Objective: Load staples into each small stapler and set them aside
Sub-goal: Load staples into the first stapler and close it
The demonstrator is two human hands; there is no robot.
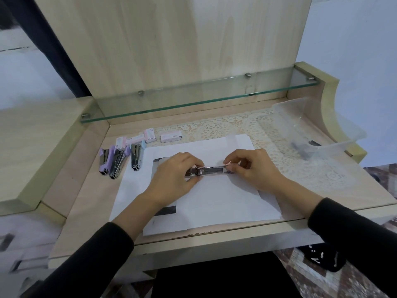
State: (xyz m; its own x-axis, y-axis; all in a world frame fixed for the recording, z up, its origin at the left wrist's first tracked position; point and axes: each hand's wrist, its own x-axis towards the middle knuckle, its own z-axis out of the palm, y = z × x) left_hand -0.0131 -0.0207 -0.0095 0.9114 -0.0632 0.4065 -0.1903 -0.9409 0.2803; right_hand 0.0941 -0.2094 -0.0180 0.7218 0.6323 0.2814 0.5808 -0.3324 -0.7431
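Note:
A small stapler lies opened out flat on the white paper, its metal channel facing up. My left hand grips its left end. My right hand pinches its right end, with a pink part under the fingertips. Three more small staplers stand at the left: a purple one, a second purple one and a blue one. Several small staple boxes lie behind them.
A clear plastic bin holding a few dark items sits at the right on a lace mat. A glass shelf runs across the back above the desk. The desk's front edge is near my sleeves.

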